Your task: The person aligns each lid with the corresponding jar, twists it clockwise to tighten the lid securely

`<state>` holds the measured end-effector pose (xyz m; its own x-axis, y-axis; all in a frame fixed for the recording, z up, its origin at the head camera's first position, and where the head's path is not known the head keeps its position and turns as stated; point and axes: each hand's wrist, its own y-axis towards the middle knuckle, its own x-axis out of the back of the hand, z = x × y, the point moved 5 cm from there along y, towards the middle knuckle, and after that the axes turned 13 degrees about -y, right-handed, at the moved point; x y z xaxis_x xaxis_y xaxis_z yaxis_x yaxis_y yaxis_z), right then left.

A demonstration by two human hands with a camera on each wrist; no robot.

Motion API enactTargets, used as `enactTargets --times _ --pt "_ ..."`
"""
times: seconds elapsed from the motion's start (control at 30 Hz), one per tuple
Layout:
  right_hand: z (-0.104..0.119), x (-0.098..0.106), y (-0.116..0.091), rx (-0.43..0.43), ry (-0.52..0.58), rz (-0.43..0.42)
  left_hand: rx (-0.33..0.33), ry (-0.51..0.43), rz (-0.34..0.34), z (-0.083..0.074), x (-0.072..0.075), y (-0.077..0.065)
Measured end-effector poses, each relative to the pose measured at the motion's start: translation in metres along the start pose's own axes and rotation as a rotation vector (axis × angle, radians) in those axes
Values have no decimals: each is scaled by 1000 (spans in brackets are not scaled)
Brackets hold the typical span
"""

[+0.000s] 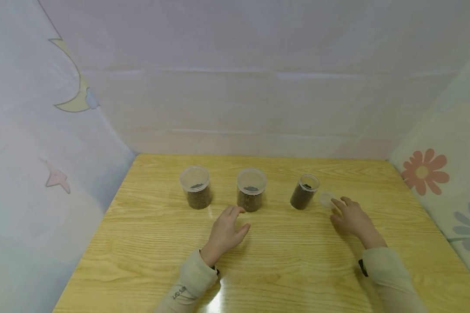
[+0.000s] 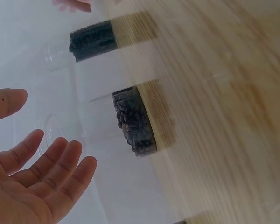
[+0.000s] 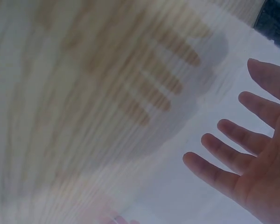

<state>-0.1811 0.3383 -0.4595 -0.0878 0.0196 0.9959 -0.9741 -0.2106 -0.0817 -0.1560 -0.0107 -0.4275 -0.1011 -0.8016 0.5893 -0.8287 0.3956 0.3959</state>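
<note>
My left hand [image 1: 224, 231] hovers in front of the middle clear jar [image 1: 251, 198], fingers spread and holding nothing. In the left wrist view that jar is partly filled with dark beans [image 2: 133, 122]. To the right stands a narrower open jar [image 1: 302, 196] with dark contents, tilted-looking in the head view. A small translucent lid [image 1: 327, 200] lies on the table beside it. My right hand [image 1: 352, 217] is just right of the lid, its fingertips near the lid's edge; whether they touch it I cannot tell. In the right wrist view its fingers [image 3: 242, 137] are extended with nothing between them.
Another wide clear jar [image 1: 198, 195], partly filled with dark grains, stands at the left of the row. All sit toward the back of the wooden table [image 1: 274, 269]. A pale printed curtain [image 1: 258, 104] closes off the back and both sides.
</note>
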Motion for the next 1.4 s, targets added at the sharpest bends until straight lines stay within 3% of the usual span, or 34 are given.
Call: enactTargets --times 0.4,0.67,0.8,1.4 --pt "-6 -1 3 -4 5 29 10 -25 64 -7 -12 7" --pt "-6 2 3 -15 14 52 56 -164 277 -15 -44 28" --pt "-8 3 3 -2 3 30 94 -227 336 -18 -60 42" --pt "-12 4 3 -11 30 -8 204 -207 299 -12 -110 87"
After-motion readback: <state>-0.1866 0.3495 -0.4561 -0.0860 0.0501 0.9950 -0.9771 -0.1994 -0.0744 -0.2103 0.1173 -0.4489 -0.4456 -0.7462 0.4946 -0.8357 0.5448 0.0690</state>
